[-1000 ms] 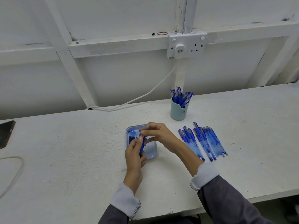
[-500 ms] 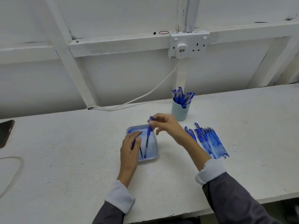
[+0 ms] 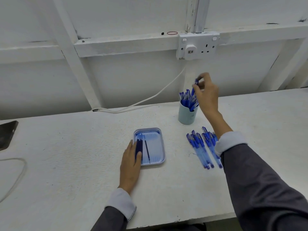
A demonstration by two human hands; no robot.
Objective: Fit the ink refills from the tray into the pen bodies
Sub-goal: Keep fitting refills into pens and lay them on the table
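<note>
1. The right hand (image 3: 207, 95) pinched a blue pen (image 3: 193, 91) between thumb and fingertips, above the cup (image 3: 186, 116).
2. The left hand (image 3: 131, 161), fingers straight and together, touched the ink refills (image 3: 139, 145) in the tray (image 3: 163, 148).

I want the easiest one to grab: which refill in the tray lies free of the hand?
The single thin refill lying alone near the middle of the tray; the other refills are bunched at its left edge, against the left hand.
</note>
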